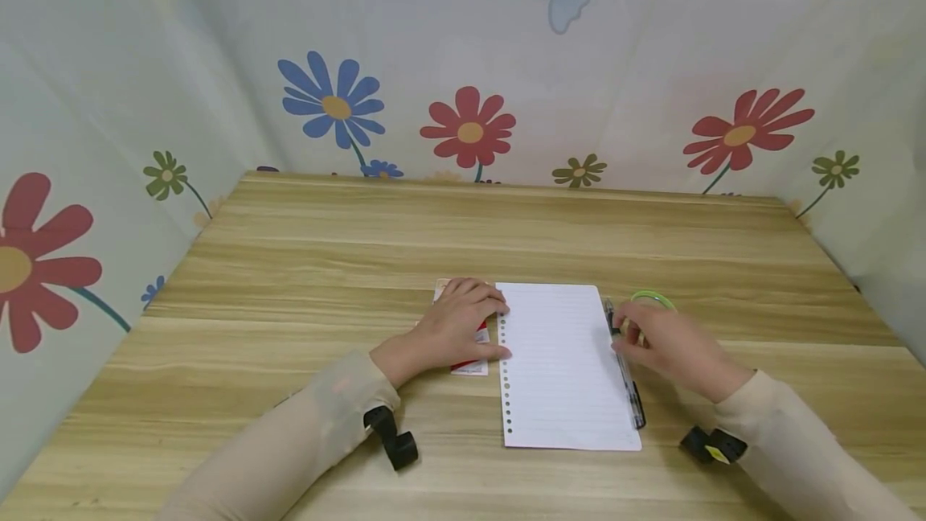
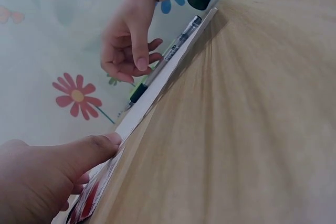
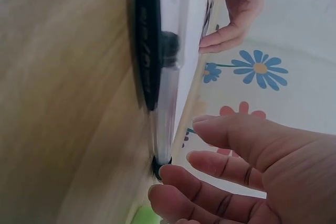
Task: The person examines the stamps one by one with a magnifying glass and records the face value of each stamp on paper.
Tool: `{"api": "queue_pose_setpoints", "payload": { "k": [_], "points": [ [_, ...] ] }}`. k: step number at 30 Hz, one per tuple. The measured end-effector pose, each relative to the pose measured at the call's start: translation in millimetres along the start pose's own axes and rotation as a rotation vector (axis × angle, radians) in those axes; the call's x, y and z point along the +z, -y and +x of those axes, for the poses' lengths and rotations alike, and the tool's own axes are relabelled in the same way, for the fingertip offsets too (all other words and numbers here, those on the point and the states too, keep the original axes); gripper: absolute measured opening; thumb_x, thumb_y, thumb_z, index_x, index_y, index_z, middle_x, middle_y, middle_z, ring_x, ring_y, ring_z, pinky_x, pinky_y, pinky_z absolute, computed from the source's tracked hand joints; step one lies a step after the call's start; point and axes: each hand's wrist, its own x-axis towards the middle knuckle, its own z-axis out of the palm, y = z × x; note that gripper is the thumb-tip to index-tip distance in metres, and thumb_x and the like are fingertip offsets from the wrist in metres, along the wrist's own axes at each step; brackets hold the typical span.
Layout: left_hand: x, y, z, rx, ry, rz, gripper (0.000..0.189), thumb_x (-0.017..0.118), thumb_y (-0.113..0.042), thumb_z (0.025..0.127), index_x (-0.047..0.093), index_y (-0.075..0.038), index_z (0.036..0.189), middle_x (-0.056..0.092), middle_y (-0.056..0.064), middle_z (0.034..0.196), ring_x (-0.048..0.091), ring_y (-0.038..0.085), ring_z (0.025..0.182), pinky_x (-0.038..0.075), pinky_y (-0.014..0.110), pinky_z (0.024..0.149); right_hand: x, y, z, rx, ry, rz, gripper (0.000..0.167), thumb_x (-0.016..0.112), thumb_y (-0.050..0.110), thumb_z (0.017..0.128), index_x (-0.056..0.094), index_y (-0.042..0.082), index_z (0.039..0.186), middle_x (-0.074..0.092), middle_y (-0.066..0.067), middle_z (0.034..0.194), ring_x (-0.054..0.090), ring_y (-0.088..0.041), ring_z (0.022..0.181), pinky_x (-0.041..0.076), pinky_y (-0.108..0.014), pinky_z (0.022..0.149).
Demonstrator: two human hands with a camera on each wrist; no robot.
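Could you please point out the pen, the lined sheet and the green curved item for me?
Pen [image 1: 626, 378]: head view, on its clear barrel.
Lined sheet [image 1: 557, 368]: head view, middle of its page.
Green curved item [image 1: 654, 294]: head view, on its visible arc.

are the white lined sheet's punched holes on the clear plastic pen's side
No, the punched holes run along the opposite edge, by the left hand.

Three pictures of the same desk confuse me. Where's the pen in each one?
Head: right of centre, along the right edge of the white sheet, by the right hand.
Left wrist: upper middle, the pen slants beside the sheet, near the right hand.
Right wrist: large, left of centre, running from the top edge down towards that hand's fingertips.
Shared landmark: the white sheet, a narrow pale strip in both wrist views.
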Motion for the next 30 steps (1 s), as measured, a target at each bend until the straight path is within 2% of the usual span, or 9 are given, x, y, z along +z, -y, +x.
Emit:
{"api": "queue_pose_setpoints", "payload": {
  "k": [10,19,30],
  "points": [
    [-0.3,-0.2,-0.3,0.003,-0.017,-0.009,0.057,0.071,-0.054,0.077,0.063,-0.012,0.116,0.054,0.001,0.122,0.044,0.022,0.118,0.025,0.041,0.105,4.5,0.9,3.4,-0.012,0.039,-0.038,0.024,0.075,0.013,0.079,0.059,0.008,0.097,0.052,0.006,0.071,0.044,-0.006,0.059,0.039,-0.021,0.049],
    [-1.2,-0.8,-0.2,-0.001,-0.014,-0.011,0.057,0.071,-0.053,0.077,0.064,-0.012,0.116,0.054,0.002,0.123,0.044,0.022,0.118,0.025,0.04,0.106,8.6,1.1,6.3,-0.031,0.086,0.013,0.028,0.071,0.006,0.082,0.056,0.003,0.105,0.044,0.005,0.064,0.04,-0.006,0.054,0.036,-0.021,0.047],
    [-2.8,-1.6,-0.6,-0.006,-0.002,-0.019,0.057,0.07,-0.053,0.078,0.063,-0.012,0.117,0.054,0.002,0.124,0.043,0.023,0.119,0.025,0.04,0.106,6.2,2.5,6.6,-0.053,0.07,0.031,0.029,0.07,0.002,0.08,0.056,0.005,0.104,0.043,0.006,0.061,0.039,-0.006,0.053,0.037,-0.021,0.046]
  ]
}}
